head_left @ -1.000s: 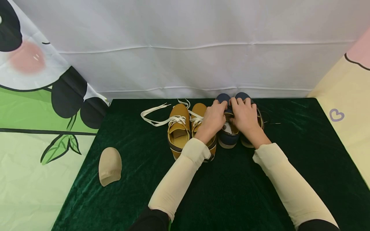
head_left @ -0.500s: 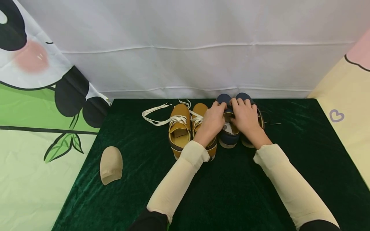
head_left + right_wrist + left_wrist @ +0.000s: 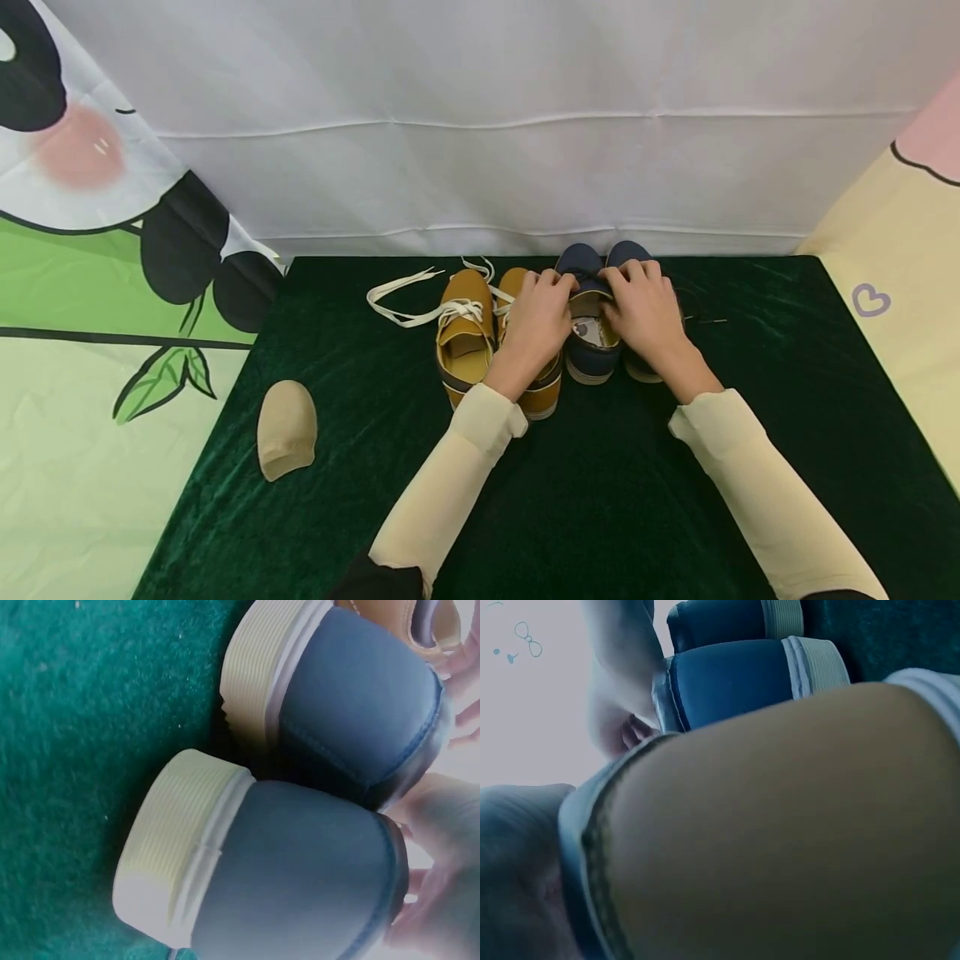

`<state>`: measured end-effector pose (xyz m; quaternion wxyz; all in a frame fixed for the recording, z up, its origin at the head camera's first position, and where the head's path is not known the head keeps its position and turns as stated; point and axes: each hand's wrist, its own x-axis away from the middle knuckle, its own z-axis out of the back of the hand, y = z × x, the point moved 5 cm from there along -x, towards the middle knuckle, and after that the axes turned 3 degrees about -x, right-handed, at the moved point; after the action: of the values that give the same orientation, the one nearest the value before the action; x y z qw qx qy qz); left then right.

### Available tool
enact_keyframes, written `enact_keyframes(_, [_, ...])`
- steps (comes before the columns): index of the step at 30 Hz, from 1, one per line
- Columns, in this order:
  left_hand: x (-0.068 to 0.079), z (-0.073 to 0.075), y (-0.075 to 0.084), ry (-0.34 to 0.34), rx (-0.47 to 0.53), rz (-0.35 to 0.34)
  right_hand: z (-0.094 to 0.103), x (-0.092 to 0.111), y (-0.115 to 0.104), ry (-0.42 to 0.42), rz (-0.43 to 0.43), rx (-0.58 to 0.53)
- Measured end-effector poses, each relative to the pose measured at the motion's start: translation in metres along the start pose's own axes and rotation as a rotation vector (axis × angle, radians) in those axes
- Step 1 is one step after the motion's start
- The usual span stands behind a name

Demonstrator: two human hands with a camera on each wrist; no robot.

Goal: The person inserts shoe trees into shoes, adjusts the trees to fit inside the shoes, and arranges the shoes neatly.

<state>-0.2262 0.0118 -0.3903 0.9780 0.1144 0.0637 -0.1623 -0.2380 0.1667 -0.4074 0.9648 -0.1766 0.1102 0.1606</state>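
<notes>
Two pairs of shoes stand side by side at the back of the table in the head view. My left hand hovers over the right tan shoe, its bent fingertips beside the left navy shoe. My right hand rests over the right navy shoe, with thumb spread from fingers and covering much of its opening. The left tan shoe has white laces. In the left wrist view a tan heel fills the foreground; in the right wrist view the navy heels face the camera.
A beige shoe insert lies at the left of the dark green cloth. A long white lace trails left of the tan shoes. A thin dark lace lies right of the navy pair. A white backdrop rises behind.
My left hand has drawn left and slightly back from the left navy shoe, baring more of its opening and tongue. The right hand has shifted a little toward me. The shoes stay nearly in place.
</notes>
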Motion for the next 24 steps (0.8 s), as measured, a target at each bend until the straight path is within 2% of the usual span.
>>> enact_keyframes(4, [0.008,0.002,-0.005,0.027,-0.008,-0.003,0.003,0.008,0.002,0.019,-0.031,-0.041])
enact_keyframes(10, [0.019,0.003,-0.014,0.058,0.024,0.028,0.005,0.018,0.007,0.022,-0.089,-0.067])
enact_keyframes(17, [0.035,0.01,-0.022,0.114,0.083,0.046,0.014,0.03,0.011,0.02,-0.15,-0.19])
enact_keyframes(24, [0.052,0.018,-0.031,0.154,0.121,0.068,0.02,0.038,0.019,0.025,-0.188,-0.203])
